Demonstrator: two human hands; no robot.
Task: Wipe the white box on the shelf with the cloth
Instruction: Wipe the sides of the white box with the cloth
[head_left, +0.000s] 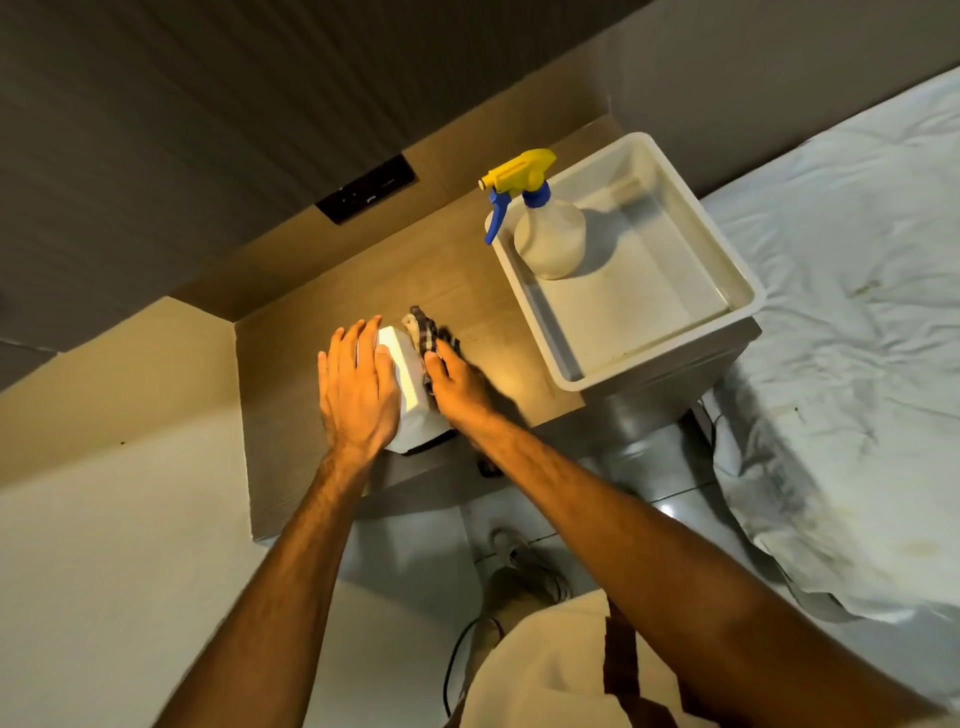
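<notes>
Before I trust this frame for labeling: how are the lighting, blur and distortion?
Head view: warm light glares on the white box and the shelf; the spray bottle casts a hard shadow in the tub; the cloth under the right hand is motion-blurred; wide-angle bending at edges.

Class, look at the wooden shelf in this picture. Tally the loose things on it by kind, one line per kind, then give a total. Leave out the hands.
Box: 1
Cloth: 1
Tub: 1
Spray bottle, standing inside the tub: 1
Total: 4
</notes>
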